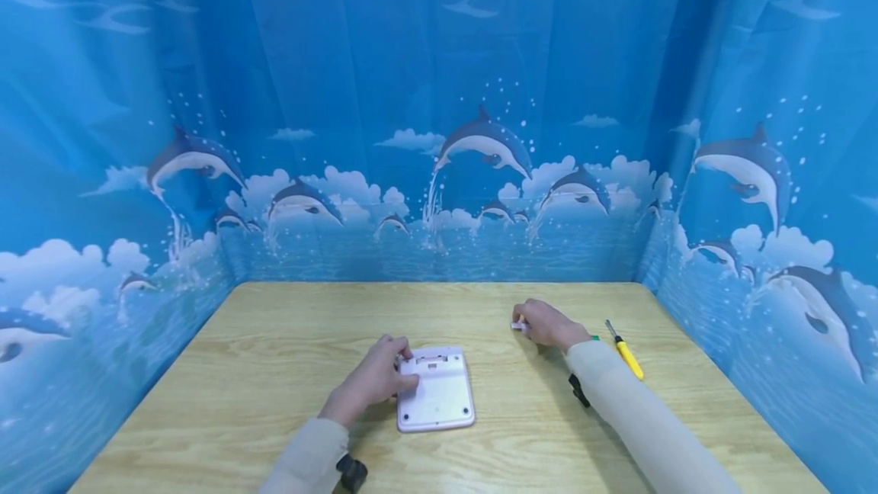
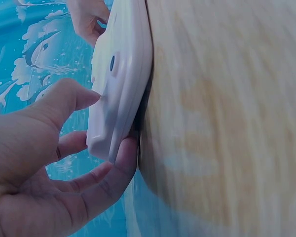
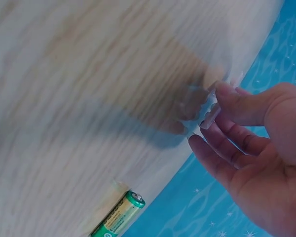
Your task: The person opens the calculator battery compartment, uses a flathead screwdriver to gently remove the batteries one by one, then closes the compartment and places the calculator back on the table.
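A flat white device (image 1: pixel 439 401) lies on the table with its underside up, showing small dark round feet and an uncovered slot along its far edge. My left hand (image 1: pixel 376 372) grips its left side; the left wrist view has the thumb on the upturned face and a finger (image 2: pixel 119 168) under the rim. Farther right, my right hand (image 1: pixel 545 322) pinches a small white plastic piece (image 3: pixel 212 116), probably a cover, close to the tabletop. A green and gold battery (image 3: pixel 119 215) lies near that hand, mostly hidden by the right arm in the head view.
To the right of the right forearm lies a yellow-handled screwdriver (image 1: pixel 626 353), its tip toward the back. The wood-grain table (image 1: pixel 309 326) is bordered at the back and sides by a blue curtain (image 1: pixel 411 44) printed with dolphins.
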`<state>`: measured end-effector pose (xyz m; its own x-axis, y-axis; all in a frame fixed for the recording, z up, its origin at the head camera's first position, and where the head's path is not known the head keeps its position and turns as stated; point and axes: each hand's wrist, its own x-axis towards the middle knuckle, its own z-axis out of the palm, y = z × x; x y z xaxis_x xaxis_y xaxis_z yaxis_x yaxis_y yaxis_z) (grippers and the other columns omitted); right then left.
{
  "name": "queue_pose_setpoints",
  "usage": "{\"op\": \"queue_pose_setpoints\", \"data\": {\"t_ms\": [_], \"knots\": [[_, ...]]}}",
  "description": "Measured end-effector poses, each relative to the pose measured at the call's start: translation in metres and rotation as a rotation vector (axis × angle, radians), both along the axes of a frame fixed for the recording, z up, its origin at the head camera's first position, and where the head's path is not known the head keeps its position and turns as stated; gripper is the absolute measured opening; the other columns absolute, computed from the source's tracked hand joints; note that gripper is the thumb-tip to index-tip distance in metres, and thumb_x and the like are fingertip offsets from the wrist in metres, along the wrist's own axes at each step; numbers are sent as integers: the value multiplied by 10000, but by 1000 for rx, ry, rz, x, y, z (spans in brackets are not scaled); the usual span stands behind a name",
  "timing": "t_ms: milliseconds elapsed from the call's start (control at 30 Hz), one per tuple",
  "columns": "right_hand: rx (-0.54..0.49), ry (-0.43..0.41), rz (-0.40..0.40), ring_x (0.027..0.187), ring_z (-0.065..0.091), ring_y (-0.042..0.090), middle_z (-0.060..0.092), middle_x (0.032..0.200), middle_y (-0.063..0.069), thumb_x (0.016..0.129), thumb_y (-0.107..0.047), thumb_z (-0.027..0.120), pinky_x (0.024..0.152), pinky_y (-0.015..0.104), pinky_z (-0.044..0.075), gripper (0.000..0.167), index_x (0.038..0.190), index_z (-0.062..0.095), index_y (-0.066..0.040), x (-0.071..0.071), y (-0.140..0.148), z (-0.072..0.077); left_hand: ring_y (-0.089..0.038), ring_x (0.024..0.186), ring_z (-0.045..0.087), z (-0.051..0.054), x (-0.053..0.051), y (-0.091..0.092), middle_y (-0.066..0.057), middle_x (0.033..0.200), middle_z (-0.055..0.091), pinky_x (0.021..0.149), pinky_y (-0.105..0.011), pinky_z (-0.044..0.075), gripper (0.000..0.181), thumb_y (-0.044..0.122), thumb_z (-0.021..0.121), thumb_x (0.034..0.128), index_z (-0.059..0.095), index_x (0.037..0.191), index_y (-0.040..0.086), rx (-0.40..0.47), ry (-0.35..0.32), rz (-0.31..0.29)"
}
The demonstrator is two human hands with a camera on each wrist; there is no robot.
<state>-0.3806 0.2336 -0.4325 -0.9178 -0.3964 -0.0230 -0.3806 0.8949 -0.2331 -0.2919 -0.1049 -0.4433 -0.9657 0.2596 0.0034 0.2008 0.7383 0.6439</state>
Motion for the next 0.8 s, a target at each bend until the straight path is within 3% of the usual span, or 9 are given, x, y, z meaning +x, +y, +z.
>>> {"op": "queue_pose_setpoints", "data": {"t_ms": [800], "knots": [[1,15,13,980,647,268,668,1037,104,987,-20,643,890,458,571,126,1079,699,-86,5,-9,-1,-188,862,528,1,0,-1,-62,1004,517,670,-282,491,278,176,839,835,611,989,137,7,8,-11]]}}
